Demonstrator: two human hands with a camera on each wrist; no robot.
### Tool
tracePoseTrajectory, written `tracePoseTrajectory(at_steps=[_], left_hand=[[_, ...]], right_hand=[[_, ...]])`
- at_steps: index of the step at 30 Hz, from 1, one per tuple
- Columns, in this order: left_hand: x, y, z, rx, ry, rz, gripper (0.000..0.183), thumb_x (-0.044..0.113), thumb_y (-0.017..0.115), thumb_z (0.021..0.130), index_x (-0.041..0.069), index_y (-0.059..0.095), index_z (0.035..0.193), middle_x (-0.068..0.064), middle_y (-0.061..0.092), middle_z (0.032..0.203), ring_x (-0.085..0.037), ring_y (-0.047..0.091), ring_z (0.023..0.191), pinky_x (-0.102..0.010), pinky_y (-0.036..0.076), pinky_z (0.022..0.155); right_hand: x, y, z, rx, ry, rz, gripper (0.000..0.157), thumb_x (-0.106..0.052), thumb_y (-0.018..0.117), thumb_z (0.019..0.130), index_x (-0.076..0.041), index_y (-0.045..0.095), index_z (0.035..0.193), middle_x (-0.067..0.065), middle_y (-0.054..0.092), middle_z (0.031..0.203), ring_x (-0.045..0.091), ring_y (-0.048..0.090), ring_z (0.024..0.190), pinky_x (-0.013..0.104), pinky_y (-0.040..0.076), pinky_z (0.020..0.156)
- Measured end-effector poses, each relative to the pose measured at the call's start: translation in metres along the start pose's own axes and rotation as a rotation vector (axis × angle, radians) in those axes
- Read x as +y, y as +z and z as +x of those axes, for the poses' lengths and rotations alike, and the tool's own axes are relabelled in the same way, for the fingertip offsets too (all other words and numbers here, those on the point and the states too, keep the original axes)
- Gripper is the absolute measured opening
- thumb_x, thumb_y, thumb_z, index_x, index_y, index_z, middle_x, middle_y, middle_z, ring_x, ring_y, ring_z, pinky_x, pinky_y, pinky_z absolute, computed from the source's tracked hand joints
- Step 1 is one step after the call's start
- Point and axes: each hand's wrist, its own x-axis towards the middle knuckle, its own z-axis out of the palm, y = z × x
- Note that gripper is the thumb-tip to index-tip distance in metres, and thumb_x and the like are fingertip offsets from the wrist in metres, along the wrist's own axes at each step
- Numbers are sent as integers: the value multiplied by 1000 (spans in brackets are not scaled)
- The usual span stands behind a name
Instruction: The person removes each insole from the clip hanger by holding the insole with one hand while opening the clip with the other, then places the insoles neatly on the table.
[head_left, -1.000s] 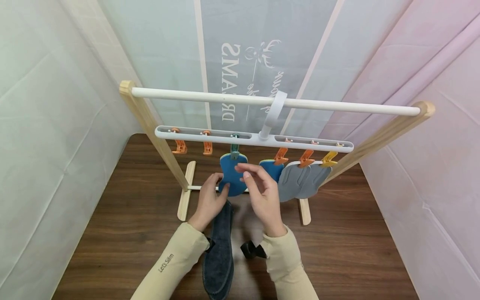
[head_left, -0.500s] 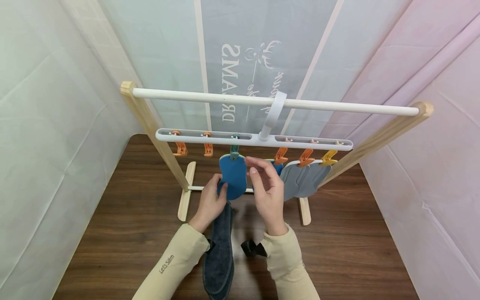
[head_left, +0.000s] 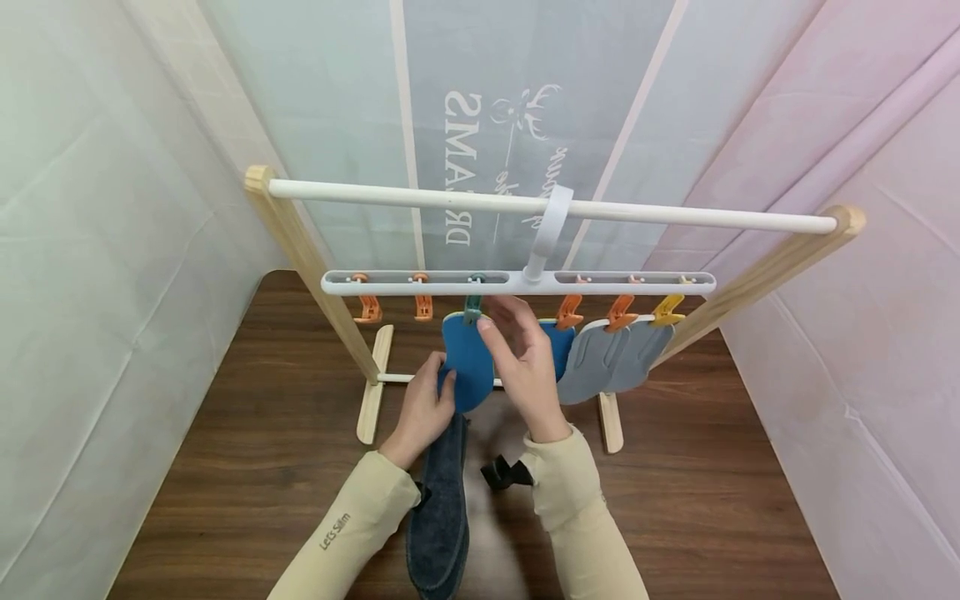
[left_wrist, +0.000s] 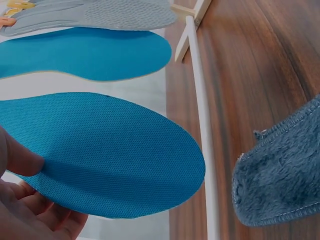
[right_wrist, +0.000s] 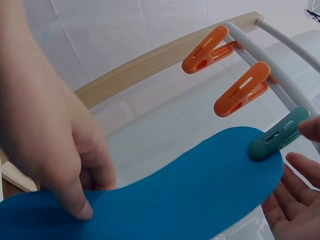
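A blue insole point(head_left: 469, 362) hangs from a teal clip point(right_wrist: 280, 135) on the white hanger. My left hand point(head_left: 424, 408) pinches its left edge low down, thumb on the front face and fingers behind, as the left wrist view also shows. Beside the clip is my right hand point(head_left: 525, 358), with a fingertip at the clip's handle end in the right wrist view and other fingers point(right_wrist: 295, 197) loosely spread by the insole's upper edge. I cannot see a firm grip there. A dark blue fleece-lined shoe point(head_left: 438, 517) lies on the floor below.
The white clip hanger point(head_left: 420, 287) hooks over the rail point(head_left: 412, 197) of a wooden stand. Right of my hands hang another blue insole point(head_left: 558, 346) and two grey insoles point(head_left: 592, 362). Two orange clips point(right_wrist: 242, 89) on the left hold nothing.
My right hand has shifted from in front of the blue insole, rightward and then up to the teal clip. The left hand keeps its hold; the hanger and insole have swung slightly.
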Motion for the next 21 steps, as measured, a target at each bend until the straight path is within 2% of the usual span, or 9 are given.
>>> tracePoseTrajectory(at_steps=[3, 7, 14, 21], left_hand=[[-1, 1, 0, -1, 8, 3, 19, 5, 49, 98, -1, 53, 115, -21, 62, 110, -36, 63, 102, -51, 52, 85], [-2, 1, -1, -2, 13, 4, 19, 5, 48, 99, -1, 52, 116, -22, 61, 110, -36, 63, 102, -51, 52, 85], [-3, 2, -2, -16, 14, -3, 19, 5, 46, 99, -2, 51, 117, -22, 60, 111, -37, 62, 103, -51, 51, 84], [-2, 2, -3, -21, 2, -3, 19, 6, 46, 100, -1, 51, 117, -22, 59, 111, -37, 62, 102, -50, 52, 82]], right_hand=[[0, 2, 4, -40, 18, 70, 37, -9, 53, 97, 0, 49, 133, 21, 51, 133, 27, 50, 127, 36, 41, 107], [3, 5, 9, -96, -29, 147, 37, -12, 52, 99, 3, 48, 133, 25, 52, 132, 32, 49, 126, 40, 39, 108], [6, 7, 12, -116, -87, 148, 43, -27, 51, 101, 2, 49, 132, 24, 55, 129, 29, 51, 124, 39, 38, 110], [6, 5, 14, -117, -68, 159, 38, -17, 50, 101, 2, 49, 133, 25, 55, 129, 35, 53, 119, 39, 40, 108]])
